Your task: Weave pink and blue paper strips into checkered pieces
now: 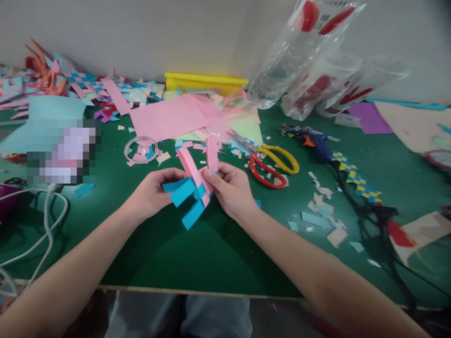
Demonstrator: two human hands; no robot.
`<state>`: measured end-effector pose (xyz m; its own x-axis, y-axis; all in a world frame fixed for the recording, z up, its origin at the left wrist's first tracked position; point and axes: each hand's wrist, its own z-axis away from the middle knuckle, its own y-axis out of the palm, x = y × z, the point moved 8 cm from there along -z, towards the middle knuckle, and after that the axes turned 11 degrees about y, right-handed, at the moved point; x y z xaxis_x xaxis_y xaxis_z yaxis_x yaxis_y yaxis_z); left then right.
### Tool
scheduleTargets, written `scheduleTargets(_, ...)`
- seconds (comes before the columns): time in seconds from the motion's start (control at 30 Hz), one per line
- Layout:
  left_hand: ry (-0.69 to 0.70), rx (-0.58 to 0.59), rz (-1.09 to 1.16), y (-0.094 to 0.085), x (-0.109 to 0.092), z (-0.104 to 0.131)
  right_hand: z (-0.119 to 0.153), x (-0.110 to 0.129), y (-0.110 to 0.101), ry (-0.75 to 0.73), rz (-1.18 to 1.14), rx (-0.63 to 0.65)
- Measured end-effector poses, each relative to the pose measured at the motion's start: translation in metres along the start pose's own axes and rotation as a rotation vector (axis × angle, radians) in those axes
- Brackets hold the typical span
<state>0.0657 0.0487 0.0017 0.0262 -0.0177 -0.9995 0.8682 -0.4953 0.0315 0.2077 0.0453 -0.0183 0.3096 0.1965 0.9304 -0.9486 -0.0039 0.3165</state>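
Pink and blue paper strips (199, 191), woven over one another, are held up between my two hands above the green table. My left hand (155, 191) has its fingers closed on the blue strip ends at the left. The thumb and fingers of my right hand (232, 188) pinch the woven part from the right. Two pink ends stick up, and blue ends hang toward me. Scissors (269, 162) with one red and one yellow handle lie just beyond my right hand. A clear ring of tape (141, 150) rests beyond my left hand.
Pink sheets (169, 117) and paper scraps cover the back of the green table (155, 263). A blurred-out phone (68, 152) with a white cable is at the left. A blue glue gun (315, 145), its black cord and plastic-wrapped cups (338, 84) are on the right.
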Motion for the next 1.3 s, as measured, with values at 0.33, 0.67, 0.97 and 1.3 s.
scheduleTargets(0.33, 0.035, 0.109, -0.081, 0.006, -0.008, 0.002, 0.000, 0.000, 0.001, 0.004, -0.030, 0.024)
scheduleTargets(0.67, 0.187, 0.120, -0.176, 0.006, -0.020, 0.000, 0.000, -0.001, 0.000, 0.002, 0.007, 0.018)
scheduleTargets(0.97, 0.117, 0.220, -0.178, 0.012, -0.011, 0.004, 0.003, 0.003, 0.005, -0.035, 0.067, 0.063)
scheduleTargets(1.3, 0.121, 0.208, -0.262, 0.010, -0.016, 0.005, 0.001, 0.003, 0.006, -0.032, 0.065, 0.082)
